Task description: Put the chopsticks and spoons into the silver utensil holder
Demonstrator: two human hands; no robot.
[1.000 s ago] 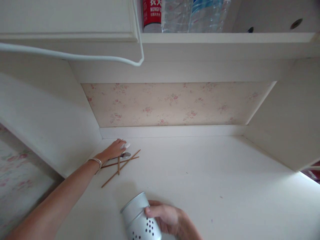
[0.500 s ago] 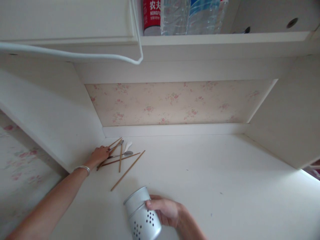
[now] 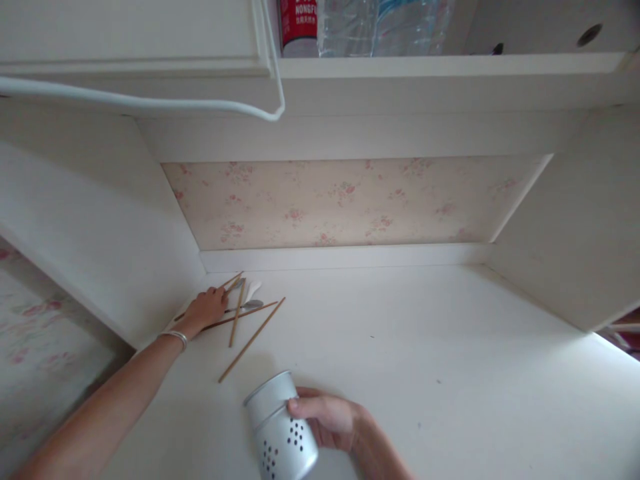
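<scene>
1. Perforated grey metal utensil holder (image 3: 280, 430), a cylinder with clusters of round holes in its wall, sits near the front edge of the white desk top (image 3: 400, 347), tilted so that its open rim points up and toward the back left corner.
2. Right hand (image 3: 327, 420) is wrapped round the right side of the holder, thumb across the wall just under the rim, fingers closed on it.
3. Thin brown wooden chopsticks (image 3: 251, 340) lie scattered on the desk top between the holder and the back left corner; the longest one runs slantwise from near the holder's rim up toward the back edge, and others cross each other closer to the corner.
4. Left hand (image 3: 205, 310) rests on the near ends of these sticks by the left edge of the desk top, fingers curled over them; whether it truly clamps any stick cannot be told.
5. Silver bangle (image 3: 173, 337) circles the left wrist.
6. Small metal spoon (image 3: 247, 305) lies among the sticks just right of the left hand, and a white spoon-shaped piece (image 3: 254, 289) lies just behind it, nearer the back edge.
7. Pale floral wallpaper panel (image 3: 345, 203) stands behind the back edge of the desk top.
8. White cable (image 3: 150, 103) hangs in a loop below the upper cupboard.
9. Red-labelled bottle (image 3: 299, 23) and clear plastic water bottles (image 3: 380, 23) stand on the shelf above.
</scene>
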